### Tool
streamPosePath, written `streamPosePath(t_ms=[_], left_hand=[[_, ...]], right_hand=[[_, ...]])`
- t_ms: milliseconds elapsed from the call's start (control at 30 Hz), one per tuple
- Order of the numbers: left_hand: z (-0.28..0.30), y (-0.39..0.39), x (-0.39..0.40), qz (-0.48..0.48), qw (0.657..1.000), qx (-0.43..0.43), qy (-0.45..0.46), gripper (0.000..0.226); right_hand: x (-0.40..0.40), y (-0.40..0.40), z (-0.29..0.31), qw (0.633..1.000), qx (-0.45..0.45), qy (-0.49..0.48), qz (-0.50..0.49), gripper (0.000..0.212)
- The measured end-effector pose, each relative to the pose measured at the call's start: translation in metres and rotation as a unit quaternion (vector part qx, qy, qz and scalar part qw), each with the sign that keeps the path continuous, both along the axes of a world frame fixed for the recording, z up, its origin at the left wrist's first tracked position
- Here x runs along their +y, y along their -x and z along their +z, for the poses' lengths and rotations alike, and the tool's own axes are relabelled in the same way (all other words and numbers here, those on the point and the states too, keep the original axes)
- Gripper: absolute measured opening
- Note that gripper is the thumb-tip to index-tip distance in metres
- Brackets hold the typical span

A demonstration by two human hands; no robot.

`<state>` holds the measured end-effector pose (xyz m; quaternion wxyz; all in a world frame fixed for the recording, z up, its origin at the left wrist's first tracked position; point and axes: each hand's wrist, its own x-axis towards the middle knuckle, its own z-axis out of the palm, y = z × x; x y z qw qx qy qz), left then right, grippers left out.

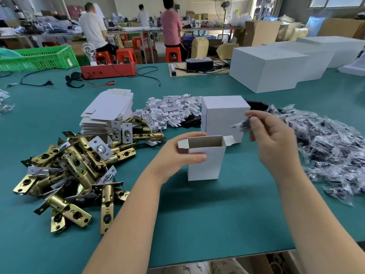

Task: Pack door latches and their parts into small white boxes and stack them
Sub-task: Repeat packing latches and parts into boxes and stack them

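Observation:
My left hand [177,152] grips a small white box [205,161] that stands upright on the green table with its top flaps open. My right hand [274,139] is raised just right of the box and pinches a small clear bag of dark parts [242,125], blurred by motion. Behind the open box stands a stack of closed white boxes [225,115]. A heap of brass door latches [75,169] lies to the left. A pile of bagged dark parts [331,151] spreads on the right.
Flat unfolded box blanks [108,113] are stacked behind the latches, beside a pile of white card inserts [169,111]. Large white cartons [266,68] stand at the back right, a red device [108,70] with cables and a green crate [37,58] at the back left. People work at a far bench.

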<state>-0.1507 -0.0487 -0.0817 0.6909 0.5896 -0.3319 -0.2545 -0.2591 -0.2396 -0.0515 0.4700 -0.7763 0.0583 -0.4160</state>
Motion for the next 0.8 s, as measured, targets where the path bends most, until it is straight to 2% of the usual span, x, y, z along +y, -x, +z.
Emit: streamPosePath(t_ms=[67, 167, 267, 433, 500, 667, 800], left_hand=[[-0.001, 0.0, -0.001, 0.006, 1.0, 0.0, -0.001, 0.046], [-0.002, -0.002, -0.002, 0.001, 1.0, 0.008, 0.005, 0.046], [0.0, -0.001, -0.002, -0.013, 1.0, -0.005, -0.001, 0.04], [0.0, -0.002, -0.002, -0.019, 1.0, -0.014, 0.0, 0.044], [-0.002, -0.003, -0.001, -0.014, 1.0, -0.018, -0.002, 0.046], [0.0, -0.001, -0.002, -0.009, 1.0, -0.026, -0.002, 0.046], [0.0, -0.002, 0.0, -0.008, 1.0, -0.027, -0.012, 0.047]], right_hand=[[0.021, -0.005, 0.009, 0.998, 0.034, 0.023, 0.049, 0.017], [0.043, -0.015, 0.017, 0.989, 0.105, 0.081, 0.067, 0.016], [0.054, -0.022, 0.022, 0.977, 0.146, 0.143, 0.061, 0.008], [0.058, -0.029, 0.02, 0.966, 0.183, 0.18, 0.022, 0.016], [0.059, -0.031, 0.016, 0.964, 0.176, 0.201, -0.003, 0.017], [0.06, -0.03, 0.007, 0.976, 0.128, 0.174, -0.017, 0.019], [0.065, -0.028, 0.006, 0.951, 0.106, 0.291, 0.021, 0.037]])
